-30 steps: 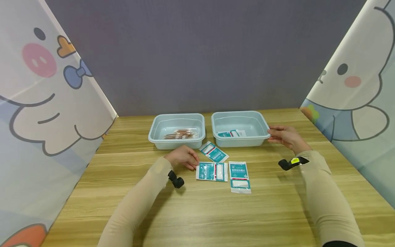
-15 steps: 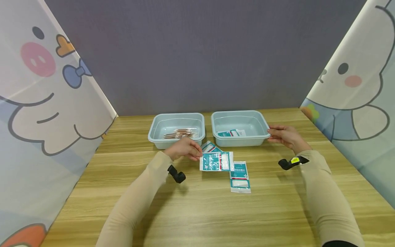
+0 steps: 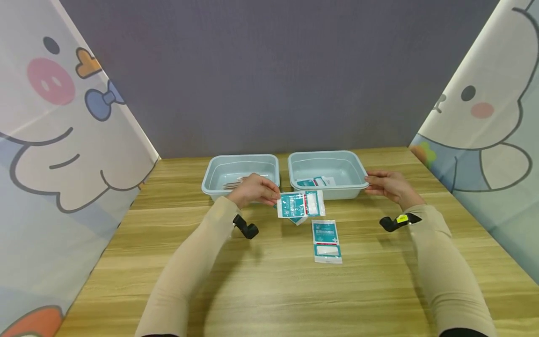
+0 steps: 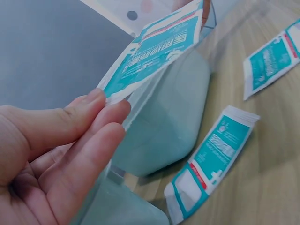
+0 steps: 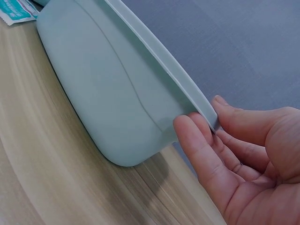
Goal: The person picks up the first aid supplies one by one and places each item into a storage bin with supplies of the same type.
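My left hand pinches one end of a teal-and-white dressing packet between thumb and fingers, up off the table in front of the right bin. In the left wrist view the held packet slants away from the fingertips, overlapping the bin behind it. My right hand grips the right rim of the pale blue plastic bin, thumb above and fingers beneath, as the right wrist view shows at the bin's rim. Inside that bin lies at least one similar packet. Another packet lies below the held one, partly hidden in the head view.
A third loose packet lies on the wooden table nearer me. To the left stands a second pale blue bin with cotton swabs, partly covered by my left hand. A grey panel closes off the back.
My left hand has lifted the dressing packet off the table and carried it forward and slightly right, toward the right bin. My right hand stays on the bin's rim.
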